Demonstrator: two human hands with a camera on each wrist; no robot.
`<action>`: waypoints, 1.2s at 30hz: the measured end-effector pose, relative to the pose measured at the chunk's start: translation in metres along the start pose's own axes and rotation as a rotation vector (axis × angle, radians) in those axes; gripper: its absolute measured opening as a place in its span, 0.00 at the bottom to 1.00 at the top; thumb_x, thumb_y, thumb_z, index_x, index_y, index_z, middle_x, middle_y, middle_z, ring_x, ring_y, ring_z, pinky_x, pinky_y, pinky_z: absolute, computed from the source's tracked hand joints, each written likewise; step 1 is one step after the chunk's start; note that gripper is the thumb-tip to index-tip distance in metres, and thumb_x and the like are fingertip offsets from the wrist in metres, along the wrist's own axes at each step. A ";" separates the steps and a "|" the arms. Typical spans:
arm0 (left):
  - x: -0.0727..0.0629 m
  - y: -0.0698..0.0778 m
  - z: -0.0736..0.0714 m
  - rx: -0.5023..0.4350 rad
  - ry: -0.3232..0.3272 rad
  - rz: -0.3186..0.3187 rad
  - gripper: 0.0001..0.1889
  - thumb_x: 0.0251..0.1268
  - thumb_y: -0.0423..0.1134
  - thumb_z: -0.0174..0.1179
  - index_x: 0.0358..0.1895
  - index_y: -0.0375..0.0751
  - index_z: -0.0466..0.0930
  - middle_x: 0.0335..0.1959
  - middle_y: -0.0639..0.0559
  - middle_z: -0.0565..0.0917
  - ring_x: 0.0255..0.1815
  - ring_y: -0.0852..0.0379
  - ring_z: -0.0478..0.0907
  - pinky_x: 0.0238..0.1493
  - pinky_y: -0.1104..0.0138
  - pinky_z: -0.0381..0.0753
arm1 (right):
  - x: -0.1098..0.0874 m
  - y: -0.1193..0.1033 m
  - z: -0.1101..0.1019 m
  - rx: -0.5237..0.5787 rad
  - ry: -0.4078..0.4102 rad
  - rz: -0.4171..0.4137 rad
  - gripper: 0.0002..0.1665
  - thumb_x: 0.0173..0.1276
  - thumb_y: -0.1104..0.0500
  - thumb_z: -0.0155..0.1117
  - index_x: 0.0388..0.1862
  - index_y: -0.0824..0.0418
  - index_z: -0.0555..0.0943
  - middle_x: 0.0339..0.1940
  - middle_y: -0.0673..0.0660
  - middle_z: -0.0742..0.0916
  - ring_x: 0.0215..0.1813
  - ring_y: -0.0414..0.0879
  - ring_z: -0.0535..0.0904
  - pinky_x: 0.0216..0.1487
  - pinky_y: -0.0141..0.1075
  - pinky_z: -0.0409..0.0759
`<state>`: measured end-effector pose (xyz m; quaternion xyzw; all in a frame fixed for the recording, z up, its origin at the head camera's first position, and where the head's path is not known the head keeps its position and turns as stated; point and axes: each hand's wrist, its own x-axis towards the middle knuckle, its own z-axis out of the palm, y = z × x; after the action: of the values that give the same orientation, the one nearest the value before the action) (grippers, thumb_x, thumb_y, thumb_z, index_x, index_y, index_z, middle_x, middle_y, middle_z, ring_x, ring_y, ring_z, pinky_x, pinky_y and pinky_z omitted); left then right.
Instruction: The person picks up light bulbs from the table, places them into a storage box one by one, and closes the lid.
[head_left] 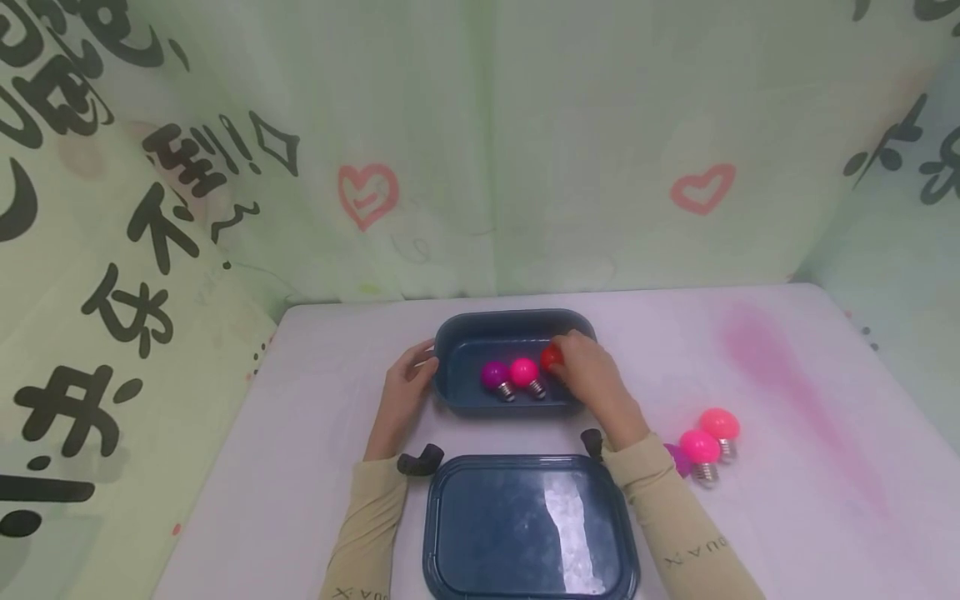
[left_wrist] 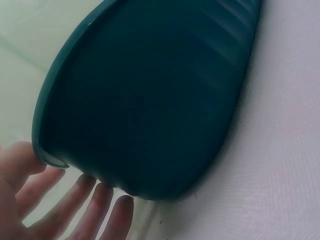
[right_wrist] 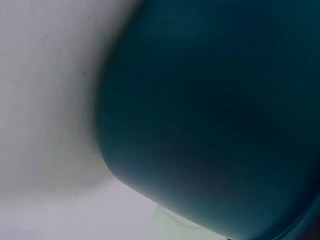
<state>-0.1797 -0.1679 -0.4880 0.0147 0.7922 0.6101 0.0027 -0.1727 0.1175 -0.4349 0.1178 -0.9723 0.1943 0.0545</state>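
Observation:
A dark blue rectangular container stands near the table's far edge. Inside it a purple light bulb and a pink light bulb lie side by side, screw bases toward the near side. My right hand reaches over the container's right end and grips a red light bulb inside; its base is hidden by the fingers. At the left end, my left hand touches the container's outer wall, fingers extended along it in the left wrist view. The right wrist view is filled mostly by the container's outer side.
A dark blue lid lies flat between my forearms, nearer than the container. Beyond my right forearm lie two pinkish bulbs and a partly hidden purple bulb. Fabric walls with drawn hearts and lettering enclose the table's back and sides.

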 end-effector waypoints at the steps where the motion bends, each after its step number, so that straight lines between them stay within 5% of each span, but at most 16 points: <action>1: 0.000 0.000 0.000 0.000 -0.001 0.000 0.23 0.72 0.49 0.58 0.68 0.50 0.74 0.63 0.43 0.77 0.64 0.46 0.77 0.65 0.52 0.75 | 0.000 0.000 -0.001 0.002 0.004 -0.008 0.18 0.60 0.66 0.72 0.48 0.72 0.82 0.38 0.67 0.84 0.42 0.60 0.82 0.48 0.52 0.82; 19: -0.001 0.001 -0.002 -0.018 -0.004 0.029 0.22 0.73 0.43 0.59 0.67 0.44 0.74 0.62 0.38 0.79 0.61 0.42 0.78 0.64 0.50 0.75 | -0.018 -0.012 -0.022 0.019 0.057 -0.038 0.22 0.60 0.67 0.71 0.53 0.75 0.79 0.49 0.70 0.83 0.54 0.63 0.80 0.60 0.52 0.78; 36: 0.000 0.002 0.000 -0.002 -0.005 0.024 0.23 0.73 0.46 0.58 0.68 0.47 0.74 0.63 0.40 0.78 0.63 0.44 0.77 0.66 0.51 0.74 | -0.053 -0.015 -0.040 0.058 0.082 0.003 0.26 0.61 0.63 0.72 0.57 0.72 0.79 0.51 0.69 0.83 0.55 0.64 0.78 0.59 0.54 0.78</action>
<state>-0.1793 -0.1677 -0.4859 0.0257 0.7912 0.6110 -0.0023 -0.1155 0.1308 -0.4006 0.1100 -0.9634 0.2270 0.0906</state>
